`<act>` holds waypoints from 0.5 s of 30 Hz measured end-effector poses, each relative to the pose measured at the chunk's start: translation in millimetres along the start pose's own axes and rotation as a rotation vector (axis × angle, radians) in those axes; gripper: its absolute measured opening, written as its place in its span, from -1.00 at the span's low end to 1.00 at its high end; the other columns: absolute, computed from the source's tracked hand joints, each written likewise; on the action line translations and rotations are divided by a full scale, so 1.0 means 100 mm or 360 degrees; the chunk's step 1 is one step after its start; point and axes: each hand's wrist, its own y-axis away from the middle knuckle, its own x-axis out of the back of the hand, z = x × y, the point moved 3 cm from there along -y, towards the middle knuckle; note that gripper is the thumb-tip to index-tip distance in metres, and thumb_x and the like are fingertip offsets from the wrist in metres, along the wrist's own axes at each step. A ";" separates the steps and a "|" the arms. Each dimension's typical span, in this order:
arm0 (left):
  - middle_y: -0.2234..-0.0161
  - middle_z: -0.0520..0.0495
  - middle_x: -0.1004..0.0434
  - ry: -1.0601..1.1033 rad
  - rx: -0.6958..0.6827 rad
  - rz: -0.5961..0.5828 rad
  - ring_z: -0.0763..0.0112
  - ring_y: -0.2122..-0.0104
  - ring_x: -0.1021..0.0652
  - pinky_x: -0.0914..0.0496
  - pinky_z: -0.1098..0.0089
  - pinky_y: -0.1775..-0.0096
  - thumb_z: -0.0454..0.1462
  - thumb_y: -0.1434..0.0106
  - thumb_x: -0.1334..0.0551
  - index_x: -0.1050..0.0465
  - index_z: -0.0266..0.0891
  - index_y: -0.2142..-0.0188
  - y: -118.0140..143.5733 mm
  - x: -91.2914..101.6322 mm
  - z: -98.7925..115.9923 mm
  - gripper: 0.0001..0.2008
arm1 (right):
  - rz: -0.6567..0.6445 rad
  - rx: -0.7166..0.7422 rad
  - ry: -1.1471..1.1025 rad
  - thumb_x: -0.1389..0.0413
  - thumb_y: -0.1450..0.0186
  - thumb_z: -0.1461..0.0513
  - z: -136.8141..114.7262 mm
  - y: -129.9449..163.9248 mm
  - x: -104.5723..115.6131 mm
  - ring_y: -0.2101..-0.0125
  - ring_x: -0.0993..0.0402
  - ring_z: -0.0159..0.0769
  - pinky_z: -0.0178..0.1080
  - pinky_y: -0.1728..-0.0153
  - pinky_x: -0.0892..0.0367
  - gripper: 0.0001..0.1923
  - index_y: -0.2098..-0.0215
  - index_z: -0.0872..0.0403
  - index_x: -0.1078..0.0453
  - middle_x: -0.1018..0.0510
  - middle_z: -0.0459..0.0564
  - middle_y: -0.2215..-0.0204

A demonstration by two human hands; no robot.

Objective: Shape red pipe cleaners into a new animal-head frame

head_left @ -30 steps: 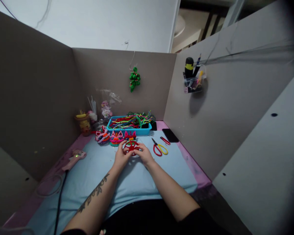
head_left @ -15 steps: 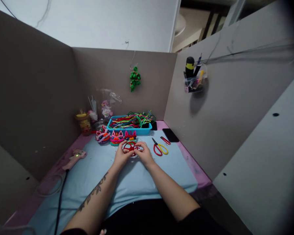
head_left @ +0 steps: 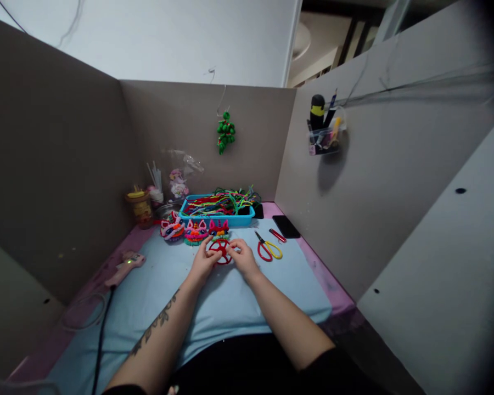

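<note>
Both hands meet over a small red pipe-cleaner wheel [head_left: 221, 251] with spokes, held just above the light blue mat [head_left: 156, 296]. My left hand [head_left: 202, 262] pinches its left rim, and my right hand [head_left: 241, 258] pinches its right side. Just behind the wheel stand three finished pipe-cleaner cat-ear figures [head_left: 195, 231] in a row.
A blue tray [head_left: 216, 219] of loose pipe cleaners sits at the back. Red-and-yellow scissors [head_left: 267, 249] and a black phone [head_left: 285, 226] lie to the right. A pink glue gun [head_left: 123, 267] with its cord lies left, near a jar [head_left: 140, 207]. Grey partition walls enclose the desk.
The red wheel has turned slightly between the fingers and both hands have shifted a little; the hands stay at the same spot on the mat.
</note>
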 end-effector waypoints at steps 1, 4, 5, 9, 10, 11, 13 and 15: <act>0.69 0.17 -0.32 0.0000 -0.0011 0.0005 0.61 0.75 -0.24 -0.06 0.58 0.67 -0.14 0.07 -0.36 0.00 -0.30 -0.17 0.00 0.00 0.00 -0.13 | -0.0003 -0.0003 -0.0008 -0.12 -0.12 0.14 0.00 0.00 0.00 0.25 -0.36 -0.28 -0.34 0.41 -0.25 -0.84 0.51 0.08 -0.39 -0.38 0.00 0.28; 0.70 0.19 -0.30 0.0015 -0.0033 0.0002 0.64 0.75 -0.21 -0.04 0.59 0.66 -0.16 0.09 -0.37 -0.04 -0.29 -0.14 0.00 -0.02 0.01 -0.16 | -0.0001 -0.0037 -0.0071 -0.13 -0.10 0.13 0.02 -0.01 0.00 0.25 -0.35 -0.27 -0.33 0.40 -0.26 -0.82 0.52 0.09 -0.39 -0.39 0.01 0.29; 0.71 0.20 -0.29 0.0027 -0.0034 -0.0004 0.64 0.75 -0.20 -0.04 0.59 0.65 -0.17 0.09 -0.37 -0.06 -0.29 -0.13 0.00 -0.02 0.01 -0.17 | 0.0000 -0.0048 -0.0089 -0.13 -0.10 0.12 0.03 -0.01 -0.01 0.25 -0.35 -0.27 -0.32 0.39 -0.27 -0.81 0.52 0.09 -0.40 -0.39 0.02 0.29; 0.69 0.19 -0.32 0.0069 -0.0052 -0.0013 0.63 0.72 -0.25 -0.07 0.59 0.61 -0.17 0.10 -0.37 -0.10 -0.26 -0.08 0.00 -0.04 0.00 -0.23 | 0.0022 -0.0038 -0.0057 -0.13 -0.09 0.11 0.06 -0.02 -0.02 0.24 -0.35 -0.26 -0.29 0.32 -0.27 -0.80 0.53 0.09 -0.40 -0.41 0.00 0.32; 0.68 0.18 -0.33 0.0072 -0.0064 -0.0014 0.62 0.71 -0.26 -0.09 0.59 0.60 -0.17 0.09 -0.36 -0.11 -0.25 -0.07 0.00 -0.04 0.00 -0.25 | 0.0032 -0.0027 -0.0039 -0.13 -0.10 0.12 0.06 -0.02 -0.02 0.25 -0.35 -0.27 -0.28 0.29 -0.27 -0.81 0.53 0.08 -0.40 -0.42 -0.01 0.33; 0.67 0.17 -0.34 0.0070 -0.0077 -0.0015 0.62 0.70 -0.27 -0.10 0.58 0.59 -0.17 0.08 -0.35 -0.12 -0.25 -0.06 0.00 -0.04 0.00 -0.27 | 0.0042 -0.0019 -0.0023 -0.13 -0.10 0.12 0.06 -0.01 -0.02 0.26 -0.35 -0.27 -0.26 0.26 -0.26 -0.81 0.53 0.08 -0.40 -0.43 -0.02 0.35; 0.66 0.17 -0.35 0.0052 -0.0099 -0.0015 0.60 0.69 -0.30 -0.12 0.57 0.57 -0.17 0.07 -0.35 -0.14 -0.23 -0.04 0.01 -0.04 0.00 -0.31 | 0.0056 -0.0018 0.0000 -0.12 -0.10 0.13 0.06 -0.01 -0.02 0.30 -0.36 -0.28 -0.25 0.23 -0.26 -0.82 0.53 0.08 -0.40 -0.44 -0.03 0.39; 0.66 0.17 -0.34 0.0032 -0.0109 -0.0001 0.58 0.67 -0.33 -0.15 0.56 0.55 -0.17 0.08 -0.36 -0.16 -0.23 -0.03 0.01 -0.05 0.01 -0.31 | 0.0058 -0.0024 0.0014 -0.12 -0.10 0.13 0.04 -0.01 -0.02 0.32 -0.36 -0.29 -0.25 0.24 -0.25 -0.82 0.53 0.08 -0.40 -0.44 -0.05 0.42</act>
